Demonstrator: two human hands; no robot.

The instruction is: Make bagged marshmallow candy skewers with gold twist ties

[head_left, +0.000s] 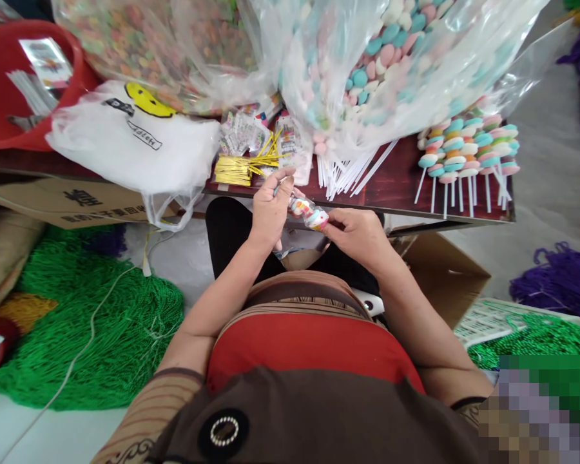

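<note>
Over my lap, at the table's front edge, I hold a candy skewer in a clear printed wrapper [308, 214]. My left hand [273, 207] pinches its upper left end between thumb and fingers. At the lower right end, my right hand [356, 233] has its fingertips closed on the wrapper. Pink, white and blue candy shows through the film. Just beyond my hands lie a bundle of yellow twist ties [234, 170], printed clear wrappers [290, 143] and white sticks [341, 174]. Several finished candy skewers [457, 154] lie in a pile on the right.
Big clear bags of pastel candy [386, 58] and small multicoloured candy [174, 51] stand at the back. A white plastic bag [140, 148] and a red basin [80, 64] sit left. Green bead strings [101, 335] cover the floor left; a cardboard box [439, 277] stands right.
</note>
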